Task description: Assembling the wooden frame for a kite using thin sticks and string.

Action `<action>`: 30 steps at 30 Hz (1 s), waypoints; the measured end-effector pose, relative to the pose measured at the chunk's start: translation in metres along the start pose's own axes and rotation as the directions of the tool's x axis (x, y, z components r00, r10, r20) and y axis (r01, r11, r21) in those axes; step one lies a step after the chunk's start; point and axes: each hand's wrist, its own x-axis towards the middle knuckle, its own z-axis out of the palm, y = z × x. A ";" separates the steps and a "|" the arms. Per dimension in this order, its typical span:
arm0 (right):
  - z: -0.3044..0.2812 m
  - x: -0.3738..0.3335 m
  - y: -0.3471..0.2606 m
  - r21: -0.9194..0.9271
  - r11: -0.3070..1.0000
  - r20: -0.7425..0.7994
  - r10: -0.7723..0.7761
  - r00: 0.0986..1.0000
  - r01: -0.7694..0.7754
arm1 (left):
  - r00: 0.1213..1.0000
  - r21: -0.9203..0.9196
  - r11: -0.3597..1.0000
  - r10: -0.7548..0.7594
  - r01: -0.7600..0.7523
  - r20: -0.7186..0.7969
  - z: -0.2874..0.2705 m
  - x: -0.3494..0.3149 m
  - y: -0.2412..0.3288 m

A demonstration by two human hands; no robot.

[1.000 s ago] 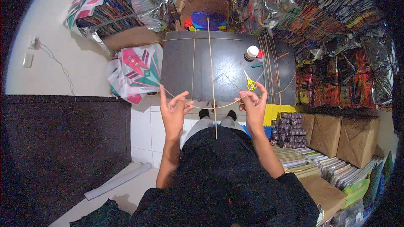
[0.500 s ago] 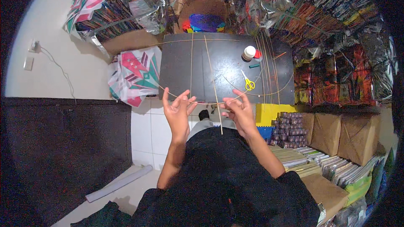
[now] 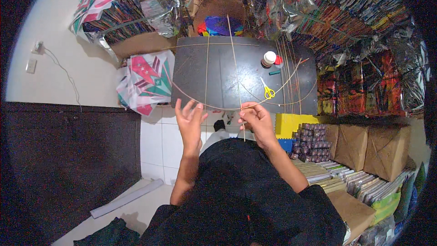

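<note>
The thin curved stick (image 3: 218, 108) is held in front of the body, at the near edge of the dark worktop (image 3: 195, 70), and the straight stick (image 3: 234, 59) crosses it. The right hand (image 3: 257, 122) has moved inward along the curve and is now pinched at this crossing, so probably it can steady both sticks together. The left hand (image 3: 189, 119) has its fingers spread, with the thumb at the curve; I cannot tell if it grips. Beyond lie yellow scissors (image 3: 268, 92) and a white-capped bottle (image 3: 269, 58).
</note>
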 end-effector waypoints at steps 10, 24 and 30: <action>0.003 -0.002 0.001 -0.231 0.961 0.014 -0.150 0.989 0.149 | 0.968 0.388 0.889 0.199 -0.243 0.151 -0.006 0.010 0.009; -0.002 -0.008 0.003 -0.343 0.922 0.131 -0.141 0.981 0.178 | 0.680 0.355 0.908 -0.115 -0.225 0.725 0.025 0.032 0.018; -0.005 -0.009 0.008 -0.290 0.938 0.162 -0.150 0.975 0.192 | 0.601 0.408 0.913 -0.324 -0.004 0.731 0.031 0.038 0.026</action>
